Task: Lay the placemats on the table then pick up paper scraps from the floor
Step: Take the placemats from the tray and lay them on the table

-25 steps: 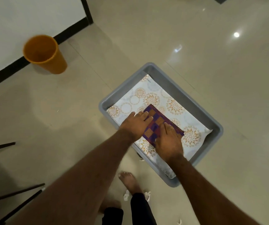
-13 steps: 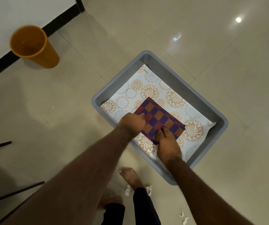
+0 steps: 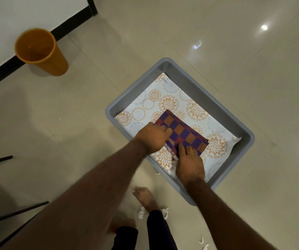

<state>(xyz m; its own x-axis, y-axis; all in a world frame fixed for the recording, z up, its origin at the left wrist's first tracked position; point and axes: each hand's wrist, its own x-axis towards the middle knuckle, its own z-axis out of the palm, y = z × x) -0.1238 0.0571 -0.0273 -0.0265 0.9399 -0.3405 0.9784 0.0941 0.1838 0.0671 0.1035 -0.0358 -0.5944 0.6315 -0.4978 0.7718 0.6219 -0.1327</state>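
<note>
A grey plastic bin point(image 3: 195, 76) sits on the tiled floor. Inside lies a white placemat point(image 3: 172, 103) with orange flower circles. On top of it rests a folded purple-and-orange checked cloth point(image 3: 186, 134). My left hand point(image 3: 151, 137) grips the cloth's near-left edge, fingers curled over it. My right hand point(image 3: 189, 164) holds its near-right edge, fingers on top. White paper scraps point(image 3: 141, 212) lie by my foot, with more scraps point(image 3: 203, 243) at the lower right.
An orange waste bin point(image 3: 40, 53) stands near the white wall with black skirting at upper left. Thin black furniture legs point(image 3: 15, 213) reach in from the left edge. My bare foot point(image 3: 144, 195) is just below the grey bin.
My hands slid from flat on top of the checked cloth back to its near edge and closed on it. The view shifted slightly.
</note>
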